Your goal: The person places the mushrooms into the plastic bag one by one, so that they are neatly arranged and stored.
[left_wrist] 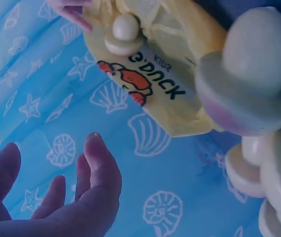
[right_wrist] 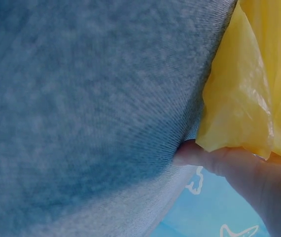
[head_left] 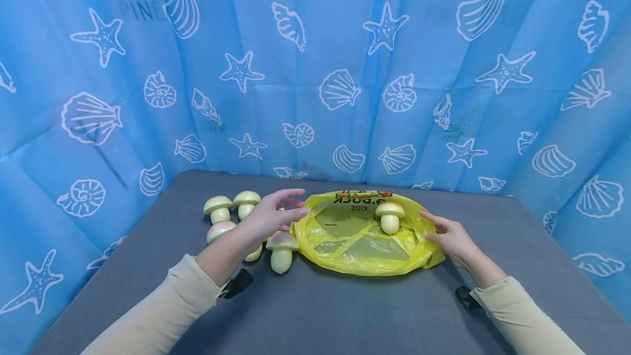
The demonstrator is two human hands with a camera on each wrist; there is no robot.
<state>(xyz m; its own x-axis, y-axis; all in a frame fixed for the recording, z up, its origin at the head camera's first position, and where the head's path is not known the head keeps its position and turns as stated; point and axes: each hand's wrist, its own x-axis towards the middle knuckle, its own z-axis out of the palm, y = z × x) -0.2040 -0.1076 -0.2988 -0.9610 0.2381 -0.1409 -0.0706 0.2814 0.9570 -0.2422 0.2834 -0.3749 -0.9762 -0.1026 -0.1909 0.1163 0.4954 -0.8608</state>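
Note:
A yellow plastic bag (head_left: 365,267) lies with its wide mouth facing up, dark lettering and an orange print on its far side. One pale toy mushroom (head_left: 390,217) is inside it, toward the right. My right hand (head_left: 455,242) holds the bag's right edge; in the right wrist view a finger (right_wrist: 219,160) runs along the yellow plastic. By the bag's left rim is my left hand (head_left: 268,215), fingers loosely bent and nothing between them, as the left wrist view shows. Several more toy mushrooms (head_left: 282,253) cluster under and beside the left hand, partly hidden by it.
The grey table (head_left: 345,316) reaches back to a blue curtain (head_left: 315,114) printed with white shells and starfish. At the cluster's far side stand two mushrooms, one (head_left: 218,208) at the outer left. Dark wrist straps show at both sleeves (head_left: 167,295).

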